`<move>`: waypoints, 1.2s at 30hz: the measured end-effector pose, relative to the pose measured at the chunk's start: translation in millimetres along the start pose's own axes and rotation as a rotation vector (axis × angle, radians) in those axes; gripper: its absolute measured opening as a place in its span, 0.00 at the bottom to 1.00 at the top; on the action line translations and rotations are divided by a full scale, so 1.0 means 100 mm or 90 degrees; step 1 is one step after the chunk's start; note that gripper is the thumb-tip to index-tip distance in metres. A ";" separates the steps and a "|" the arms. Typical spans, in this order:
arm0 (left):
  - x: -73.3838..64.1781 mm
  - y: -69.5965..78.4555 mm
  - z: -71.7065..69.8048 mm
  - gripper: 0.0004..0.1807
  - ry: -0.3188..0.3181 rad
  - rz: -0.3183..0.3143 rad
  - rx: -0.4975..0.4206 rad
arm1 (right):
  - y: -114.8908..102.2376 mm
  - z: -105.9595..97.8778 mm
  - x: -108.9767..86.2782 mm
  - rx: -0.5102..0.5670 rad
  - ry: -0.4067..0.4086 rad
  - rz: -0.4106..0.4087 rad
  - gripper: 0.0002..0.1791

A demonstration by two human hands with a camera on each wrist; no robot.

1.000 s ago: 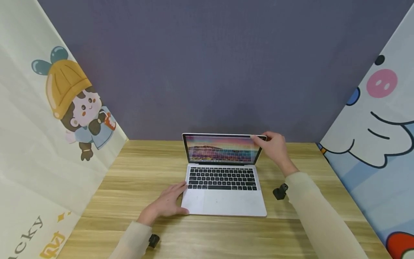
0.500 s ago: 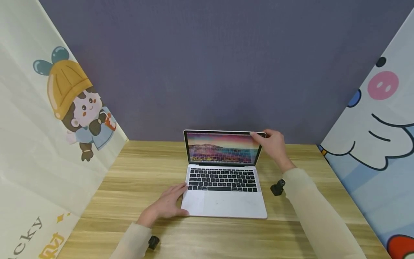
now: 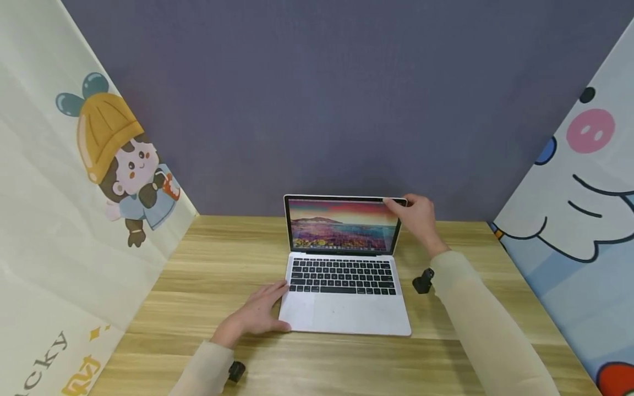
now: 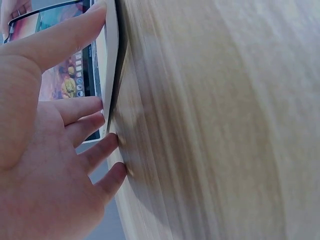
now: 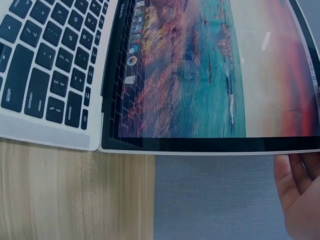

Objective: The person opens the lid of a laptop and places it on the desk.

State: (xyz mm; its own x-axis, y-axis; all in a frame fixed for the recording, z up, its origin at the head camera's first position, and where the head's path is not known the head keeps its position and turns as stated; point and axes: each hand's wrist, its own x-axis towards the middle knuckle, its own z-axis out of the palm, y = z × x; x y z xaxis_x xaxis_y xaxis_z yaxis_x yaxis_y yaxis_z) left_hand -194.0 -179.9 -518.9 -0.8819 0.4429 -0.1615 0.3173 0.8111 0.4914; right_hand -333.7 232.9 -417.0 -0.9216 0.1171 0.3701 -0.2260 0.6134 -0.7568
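Note:
An unfolded silver laptop (image 3: 346, 319) lies on the wood-grain table, its screen (image 3: 342, 225) lit with a colourful seaside desktop picture. At the upper right corner of the lid, my right hand (image 3: 418, 217) pinches the edge, thumb on the front and fingers behind. The right wrist view shows the fingers of that hand (image 5: 300, 192) partly hidden by the lid. Against the left side of the base rests my left hand (image 3: 257, 313), fingers extended and spread. In the left wrist view, the thumb of the left hand (image 4: 65, 40) touches the base's front corner.
A grey-blue wall panel (image 3: 317, 110) stands behind the table (image 3: 208, 264), close to the lid. Printed cloths flank it: a cream one (image 3: 54, 220) at left, a pale blue and white one (image 3: 569, 286) at right. Small black wrist devices show beside both sleeves.
The laptop lid has tilted further back, its top edge rising in view along with my right hand. More of the screen picture shows. My left hand has stayed at the base.

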 end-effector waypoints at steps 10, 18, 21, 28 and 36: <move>0.00 0.01 0.00 0.55 0.005 0.009 -0.003 | 0.00 0.04 0.10 -0.011 -0.002 0.016 0.34; 0.01 0.00 0.01 0.55 0.008 0.010 0.009 | 0.01 0.04 0.16 -0.028 -0.018 0.031 0.33; 0.01 0.00 0.01 0.55 0.007 0.012 0.008 | 0.00 0.05 0.17 -0.031 -0.025 0.044 0.34; -0.02 -0.02 0.04 0.55 0.008 0.011 -0.002 | -0.01 0.10 0.22 -0.039 -0.032 0.064 0.35; -0.01 -0.02 0.03 0.55 0.010 0.019 0.005 | 0.00 0.14 0.30 -0.037 -0.024 0.081 0.35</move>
State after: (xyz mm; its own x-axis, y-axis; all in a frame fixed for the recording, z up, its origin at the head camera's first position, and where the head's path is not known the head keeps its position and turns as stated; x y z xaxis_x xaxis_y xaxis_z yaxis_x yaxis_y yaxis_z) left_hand -193.1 -180.7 -521.9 -0.8774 0.4609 -0.1336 0.3464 0.8010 0.4884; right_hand -366.0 225.7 -413.4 -0.9532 0.1676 0.2516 -0.0890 0.6399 -0.7633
